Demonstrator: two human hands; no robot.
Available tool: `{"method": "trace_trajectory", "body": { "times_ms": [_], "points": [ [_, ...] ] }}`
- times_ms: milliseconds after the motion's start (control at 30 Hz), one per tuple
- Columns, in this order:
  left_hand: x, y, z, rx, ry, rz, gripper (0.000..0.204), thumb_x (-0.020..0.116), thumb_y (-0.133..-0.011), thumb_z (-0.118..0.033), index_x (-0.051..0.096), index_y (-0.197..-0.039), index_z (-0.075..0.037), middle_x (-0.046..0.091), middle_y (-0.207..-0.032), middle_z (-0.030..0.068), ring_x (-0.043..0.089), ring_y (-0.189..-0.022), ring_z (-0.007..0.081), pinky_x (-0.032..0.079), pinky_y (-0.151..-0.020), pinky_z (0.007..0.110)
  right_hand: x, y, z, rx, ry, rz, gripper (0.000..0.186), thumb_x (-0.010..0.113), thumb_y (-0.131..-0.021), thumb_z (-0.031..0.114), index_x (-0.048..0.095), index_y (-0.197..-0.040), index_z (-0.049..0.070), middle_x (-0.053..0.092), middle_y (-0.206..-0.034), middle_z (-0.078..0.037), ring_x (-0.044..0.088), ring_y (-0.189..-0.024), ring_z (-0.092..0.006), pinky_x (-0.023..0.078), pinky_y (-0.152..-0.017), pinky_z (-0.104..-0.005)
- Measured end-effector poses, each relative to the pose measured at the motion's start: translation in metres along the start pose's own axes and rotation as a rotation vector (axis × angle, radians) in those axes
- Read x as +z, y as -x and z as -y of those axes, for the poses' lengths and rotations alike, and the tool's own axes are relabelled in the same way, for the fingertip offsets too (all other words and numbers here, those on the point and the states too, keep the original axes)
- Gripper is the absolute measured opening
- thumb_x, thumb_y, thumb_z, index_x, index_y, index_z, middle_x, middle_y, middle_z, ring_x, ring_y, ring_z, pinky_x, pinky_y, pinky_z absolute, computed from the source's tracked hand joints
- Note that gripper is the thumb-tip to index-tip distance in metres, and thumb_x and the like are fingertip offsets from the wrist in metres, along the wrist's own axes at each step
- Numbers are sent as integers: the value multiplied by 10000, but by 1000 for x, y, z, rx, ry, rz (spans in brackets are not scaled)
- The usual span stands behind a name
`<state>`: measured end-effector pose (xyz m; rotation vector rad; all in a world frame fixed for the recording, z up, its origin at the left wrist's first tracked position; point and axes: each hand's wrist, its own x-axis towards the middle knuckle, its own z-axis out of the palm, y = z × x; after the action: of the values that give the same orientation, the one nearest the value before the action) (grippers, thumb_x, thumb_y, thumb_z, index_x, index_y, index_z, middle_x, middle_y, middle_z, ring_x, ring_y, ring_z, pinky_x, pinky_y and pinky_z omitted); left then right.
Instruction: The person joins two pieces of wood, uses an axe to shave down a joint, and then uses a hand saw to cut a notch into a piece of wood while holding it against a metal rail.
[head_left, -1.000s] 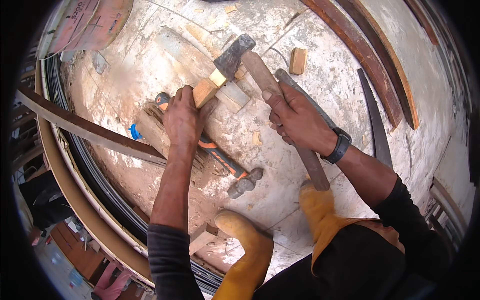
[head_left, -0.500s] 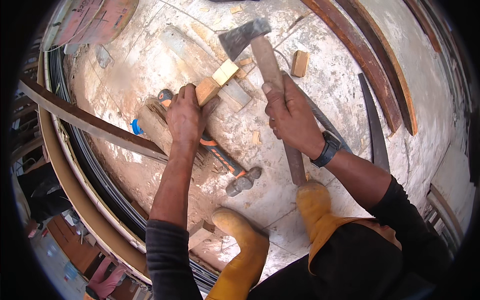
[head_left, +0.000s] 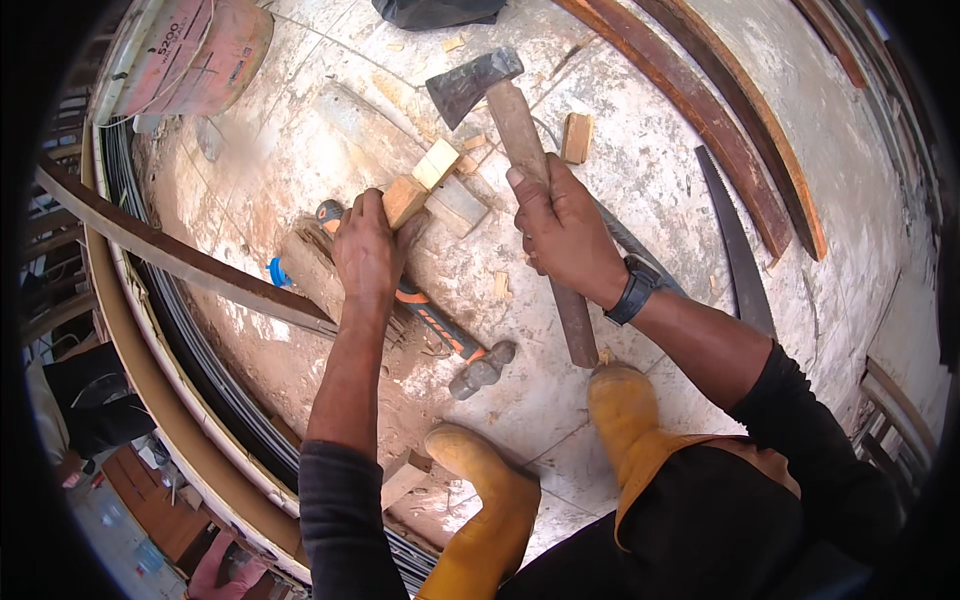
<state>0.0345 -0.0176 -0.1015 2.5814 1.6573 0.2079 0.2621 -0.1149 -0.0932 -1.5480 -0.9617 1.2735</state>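
My left hand (head_left: 366, 248) is closed around a short wooden block (head_left: 404, 203), held slantwise just above the floor. The block's far end has a pale, freshly cut face (head_left: 436, 163), pointing towards a grey plank (head_left: 458, 208) beneath it. In my right hand (head_left: 572, 232) is an axe (head_left: 516, 125), gripped about midway along its wooden handle. The dark axe head is raised beyond the block, apart from it, with its blade to the left. A ball-peen hammer (head_left: 440, 330) with an orange and black grip lies under and beside my left wrist.
Small offcuts (head_left: 576, 138) and chips lie around the plank. A handsaw (head_left: 735, 240) and long curved-looking timbers (head_left: 690, 110) are on the right. A pink bucket (head_left: 200, 60) stands far left, near a black bag (head_left: 440, 10). One long board (head_left: 190, 255) reaches in from the left. My yellow boots (head_left: 620, 400) are close by.
The view has shifted slightly, showing more of the bucket and black bag. Both hands keep their holds on the block and the axe, and the axe stays raised.
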Motion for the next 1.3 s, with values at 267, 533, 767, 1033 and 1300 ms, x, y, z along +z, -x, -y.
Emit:
{"method": "trace_trajectory", "body": {
  "times_ms": [267,533,767,1033,1300],
  "points": [
    [-4,-6,1,-11,-12,9,446,838,-762,-311,547,-950,-30,647,-971,188,623,-905,413,505,-777,494,-5,-7,15,90,53,72,380,494,-1030,338,523,-986,-38,532,-700,-97,582,-564,-190,484,-509,-379],
    [4,-6,8,-16,-26,32,472,838,-762,-348,548,-963,-34,650,-976,177,631,-928,408,506,-783,497,3,-5,18,165,-112,15,394,487,-1035,370,521,-1009,-21,514,-643,-45,538,-485,-156,470,-442,-341],
    [1,-4,9,12,-25,14,480,835,-769,-373,552,-956,-33,651,-955,184,638,-921,412,508,-773,494,-2,-4,19,204,10,177,389,488,-1036,361,510,-1044,-28,505,-650,-38,514,-457,-134,440,-414,-324],
    [-3,-9,6,15,7,-3,459,832,-779,-341,551,-962,-28,651,-950,192,627,-919,412,503,-766,499,-1,-7,10,-13,186,97,427,492,-1037,356,517,-1041,-70,556,-688,-193,603,-665,-336,481,-672,-467],
    [-7,-4,-2,-9,29,1,453,827,-784,-327,543,-978,-32,651,-966,183,623,-918,414,498,-772,502,-10,-3,6,-12,173,86,389,499,-1047,382,500,-1102,-3,490,-719,-62,479,-579,-153,430,-523,-315]
  ]
}}
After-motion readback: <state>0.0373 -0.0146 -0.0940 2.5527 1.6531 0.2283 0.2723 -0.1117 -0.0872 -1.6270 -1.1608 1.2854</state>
